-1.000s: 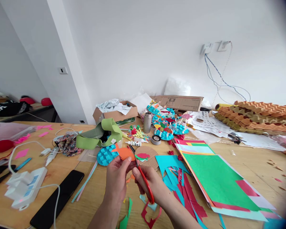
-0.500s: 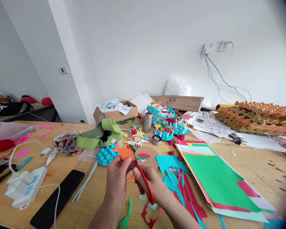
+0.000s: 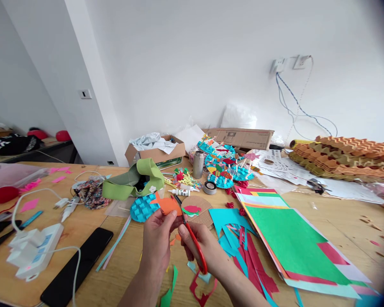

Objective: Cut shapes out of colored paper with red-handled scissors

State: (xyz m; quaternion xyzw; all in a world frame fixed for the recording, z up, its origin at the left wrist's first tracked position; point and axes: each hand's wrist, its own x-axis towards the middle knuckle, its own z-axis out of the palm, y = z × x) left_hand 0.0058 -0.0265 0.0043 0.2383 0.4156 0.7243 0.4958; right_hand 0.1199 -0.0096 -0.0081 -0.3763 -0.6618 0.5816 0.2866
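Between the thumb and fingers of my left hand (image 3: 158,232) is an orange paper fish (image 3: 168,206), its tail pointing to the upper left. My right hand (image 3: 202,245) grips a pair of red-handled scissors (image 3: 196,245), whose dark blades lie at the fish's right edge. Behind the blades, a round cardboard disc (image 3: 205,209) carries red and green paper cutouts (image 3: 191,209). A blue paper-woven round (image 3: 143,208) sits just left of the fish. Below my hands are green scraps (image 3: 169,290) and a red paper offcut (image 3: 202,290).
Stacked coloured paper (image 3: 297,238) lies at right, beside blue and red strips (image 3: 251,264). A phone (image 3: 78,264) and power strip (image 3: 40,251) with cables occupy the left. Farther back stand a metal flask (image 3: 198,164), a green felt basket (image 3: 120,187), a cardboard box (image 3: 166,153) and egg trays (image 3: 348,157).
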